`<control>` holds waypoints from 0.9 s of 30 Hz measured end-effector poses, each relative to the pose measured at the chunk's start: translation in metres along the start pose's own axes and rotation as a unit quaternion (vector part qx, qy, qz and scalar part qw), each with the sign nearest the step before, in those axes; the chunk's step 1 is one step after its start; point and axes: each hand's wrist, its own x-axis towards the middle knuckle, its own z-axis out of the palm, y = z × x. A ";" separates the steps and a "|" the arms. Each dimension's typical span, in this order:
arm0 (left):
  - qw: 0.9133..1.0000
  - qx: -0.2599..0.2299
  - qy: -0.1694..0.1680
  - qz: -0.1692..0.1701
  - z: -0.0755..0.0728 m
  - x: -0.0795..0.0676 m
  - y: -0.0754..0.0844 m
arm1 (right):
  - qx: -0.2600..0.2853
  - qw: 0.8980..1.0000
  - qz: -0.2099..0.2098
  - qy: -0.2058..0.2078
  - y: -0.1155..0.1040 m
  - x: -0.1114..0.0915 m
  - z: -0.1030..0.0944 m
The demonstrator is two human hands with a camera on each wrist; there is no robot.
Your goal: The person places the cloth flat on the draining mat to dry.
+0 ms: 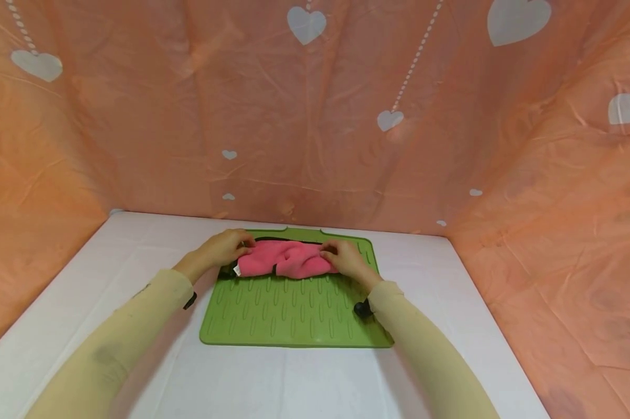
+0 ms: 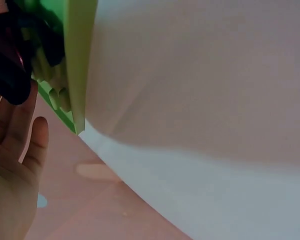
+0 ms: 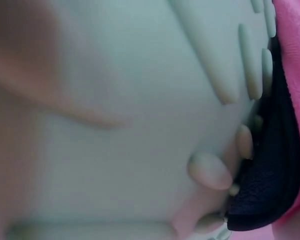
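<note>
A soft pink fleece piece with black edging (image 1: 288, 262) lies bunched across the upper part of a green ribbed mat (image 1: 294, 314). At its left end a small white tag (image 1: 237, 270) sticks out. My left hand (image 1: 225, 247) grips that end; in the left wrist view the dark edging (image 2: 12, 85) sits at the fingertips. My right hand (image 1: 348, 261) pinches the right end with thumb and fingers. The right wrist view shows blurred fingers (image 3: 25, 100) close to the camera, and the fleece's black border (image 3: 270, 175) over the mat's raised ribs.
A white-covered table (image 1: 152, 244) carries the mat. Orange sheeting with pale hearts (image 1: 315, 145) rises behind it and on both sides. Black straps show at both wrists, the right one (image 1: 363, 308) over the mat's right side.
</note>
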 end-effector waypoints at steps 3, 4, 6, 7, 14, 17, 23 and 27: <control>1.000 0.008 0.021 0.003 0.000 -0.003 0.003 | 0.008 1.000 0.006 0.006 -0.002 -0.003 -0.001; 1.000 0.012 0.028 0.004 0.000 -0.004 0.004 | 0.009 1.000 0.006 0.009 -0.003 -0.005 -0.002; 0.999 0.020 0.042 0.009 -0.001 -0.006 0.006 | 0.007 1.000 0.003 0.017 -0.006 -0.009 -0.004; 0.998 0.024 0.048 0.013 -0.001 -0.007 0.008 | 0.004 1.000 -0.001 0.023 -0.008 -0.011 -0.005; 0.994 0.035 0.078 0.064 -0.001 -0.017 0.025 | -0.020 0.995 -0.050 0.082 -0.023 -0.031 -0.008; 0.993 0.044 0.077 0.082 0.001 -0.025 0.032 | -0.035 0.993 -0.082 0.083 -0.028 -0.039 -0.006; 0.979 0.106 0.085 0.153 0.007 -0.036 0.036 | -0.064 0.989 -0.127 0.028 -0.030 -0.047 -0.001; 0.969 0.135 0.095 0.186 0.012 -0.038 0.031 | -0.092 0.985 -0.145 -0.011 -0.027 -0.048 0.000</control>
